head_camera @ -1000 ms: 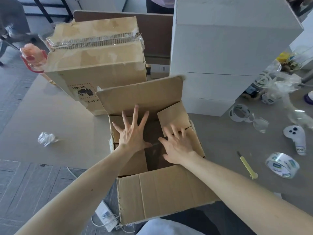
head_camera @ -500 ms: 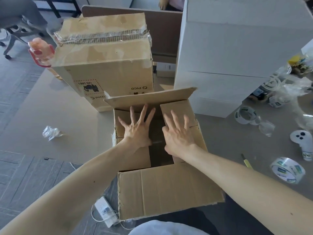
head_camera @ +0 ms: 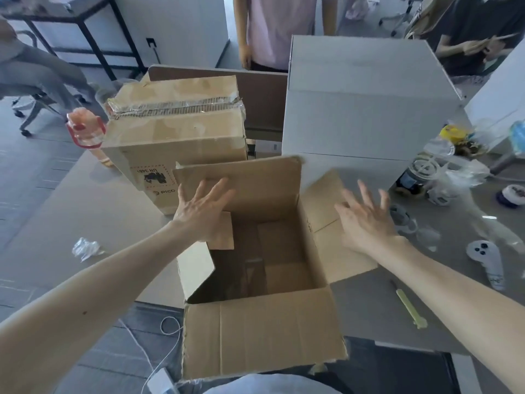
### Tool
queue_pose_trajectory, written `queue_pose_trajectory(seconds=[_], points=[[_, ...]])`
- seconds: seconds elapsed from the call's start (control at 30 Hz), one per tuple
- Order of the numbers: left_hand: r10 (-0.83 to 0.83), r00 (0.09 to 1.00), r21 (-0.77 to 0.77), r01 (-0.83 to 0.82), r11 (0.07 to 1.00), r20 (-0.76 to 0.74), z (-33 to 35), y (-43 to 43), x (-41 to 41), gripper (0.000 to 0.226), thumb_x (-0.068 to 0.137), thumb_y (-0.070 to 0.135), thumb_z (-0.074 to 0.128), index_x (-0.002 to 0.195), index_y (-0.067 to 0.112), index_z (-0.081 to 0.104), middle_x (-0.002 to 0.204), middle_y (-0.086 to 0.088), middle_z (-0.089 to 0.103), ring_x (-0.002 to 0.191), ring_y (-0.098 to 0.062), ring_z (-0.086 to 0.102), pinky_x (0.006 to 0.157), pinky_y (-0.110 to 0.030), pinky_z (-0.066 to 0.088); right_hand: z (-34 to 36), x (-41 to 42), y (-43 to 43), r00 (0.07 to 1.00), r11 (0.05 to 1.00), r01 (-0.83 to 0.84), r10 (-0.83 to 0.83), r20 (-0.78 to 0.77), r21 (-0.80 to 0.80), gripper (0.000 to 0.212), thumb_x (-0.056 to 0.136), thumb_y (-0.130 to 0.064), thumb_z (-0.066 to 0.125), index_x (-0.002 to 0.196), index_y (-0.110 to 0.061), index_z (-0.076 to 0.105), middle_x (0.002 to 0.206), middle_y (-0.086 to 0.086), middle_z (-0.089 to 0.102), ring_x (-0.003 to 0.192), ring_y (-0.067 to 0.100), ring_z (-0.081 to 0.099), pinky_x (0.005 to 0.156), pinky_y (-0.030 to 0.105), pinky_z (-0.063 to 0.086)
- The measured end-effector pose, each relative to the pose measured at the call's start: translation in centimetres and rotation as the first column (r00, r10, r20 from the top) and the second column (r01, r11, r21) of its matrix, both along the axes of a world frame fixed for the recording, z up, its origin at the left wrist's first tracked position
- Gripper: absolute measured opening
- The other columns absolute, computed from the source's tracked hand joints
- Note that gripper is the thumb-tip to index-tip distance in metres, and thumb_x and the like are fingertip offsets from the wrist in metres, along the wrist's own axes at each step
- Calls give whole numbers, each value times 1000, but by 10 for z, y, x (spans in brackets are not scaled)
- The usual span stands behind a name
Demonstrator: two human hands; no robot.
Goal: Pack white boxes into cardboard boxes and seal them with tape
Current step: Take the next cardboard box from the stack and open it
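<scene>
Cardboard box (head_camera: 255, 331): open, flaps out, on the tabletop (head_camera: 85, 211).
Left hand (head_camera: 203, 211): fingers spread wide, empty, by left flap.
Right hand (head_camera: 366, 220): fingers splayed, empty, above right flap.

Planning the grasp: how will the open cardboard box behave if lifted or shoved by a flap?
Probably light: the open cardboard box looks empty, so a shove would likely slide it across the table. Its flaps look floppy: the left flap sags inward and the near flap hangs creased, so lifting there would likely just bend them.
</scene>
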State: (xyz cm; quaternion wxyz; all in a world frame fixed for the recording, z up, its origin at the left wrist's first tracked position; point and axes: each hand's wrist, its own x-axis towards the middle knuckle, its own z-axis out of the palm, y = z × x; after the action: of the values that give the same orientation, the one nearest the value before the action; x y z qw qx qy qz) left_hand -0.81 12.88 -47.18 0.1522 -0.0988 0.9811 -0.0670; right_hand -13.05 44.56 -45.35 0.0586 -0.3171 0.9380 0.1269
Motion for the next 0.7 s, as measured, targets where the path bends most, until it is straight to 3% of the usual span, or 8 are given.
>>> queue_pose_trajectory(seconds=[0.13, 0.2, 0.3, 0.47, 0.53, 0.6, 0.7], points=[[-131, 989, -41, 134, 990, 61, 5, -9, 0, 108, 73, 20, 82, 152, 33, 10, 162, -2, 1, 151, -33, 8, 117, -66, 14, -28, 4, 15, 996, 999, 45, -47, 76, 25, 66, 87, -30, 62, 147, -27, 33, 160, 5, 15, 149, 36, 0, 114, 60, 4], [-195, 980, -8, 196, 981, 49, 7, -16, 1, 112, 70, 33, 86, 151, 36, 9, 161, 0, 7, 148, -30, 21, 117, -59, 23, -41, 17, 12, 996, 999, 0, 4, 88, -49, 70, 85, -38, 68, 146, -25, 36, 158, 7, 22, 148, 34, 11, 115, 55, 13], [-231, 971, 20, 230, 973, 61, 14, -36, 5, 125, 66, 47, 88, 155, 38, 0, 163, 3, -7, 150, -29, 18, 120, -55, 21, -60, 30, 11, 990, 977, 12, 18, 137, -214, 59, 89, -32, 66, 143, -20, 45, 155, 9, 33, 145, 31, 25, 116, 48, 20], [-212, 973, 83, 204, 975, 96, 19, -69, 21, 144, 57, 53, 91, 145, 49, -23, 156, 14, -33, 153, -26, 5, 118, -45, 28, -78, 31, 18, 884, 891, 288, -106, 455, -351, 56, 98, -32, 53, 149, -19, 36, 159, 4, 26, 144, 26, 27, 117, 40, 28], [-196, 978, 108, 187, 976, 79, 16, -75, 28, 142, 58, 48, 92, 149, 46, -16, 157, 11, -33, 153, -28, 4, 115, -47, 32, -76, 32, 14, 896, 889, 293, -127, 425, -353, 56, 96, -31, 56, 147, -17, 39, 157, 6, 30, 143, 27, 29, 116, 42, 29], [-211, 976, 117, 204, 972, 50, 7, -83, 37, 148, 54, 49, 93, 147, 49, -21, 155, 11, -37, 153, -28, 4, 109, -48, 40, -70, 36, -1, 949, 867, 240, -114, 294, -437, 52, 91, -25, 62, 140, -12, 50, 148, 10, 42, 136, 29, 39, 111, 41, 35], [-218, 976, 177, 214, 961, 4, -11, -99, 49, 153, 49, 56, 93, 143, 53, -28, 155, 12, -39, 152, -26, 4, 104, -48, 47, -53, 54, -42, 966, 745, 161, 15, 257, -647, 38, 88, -19, 65, 126, -11, 61, 126, 6, 60, 114, 20, 58, 96, 26, 46]])
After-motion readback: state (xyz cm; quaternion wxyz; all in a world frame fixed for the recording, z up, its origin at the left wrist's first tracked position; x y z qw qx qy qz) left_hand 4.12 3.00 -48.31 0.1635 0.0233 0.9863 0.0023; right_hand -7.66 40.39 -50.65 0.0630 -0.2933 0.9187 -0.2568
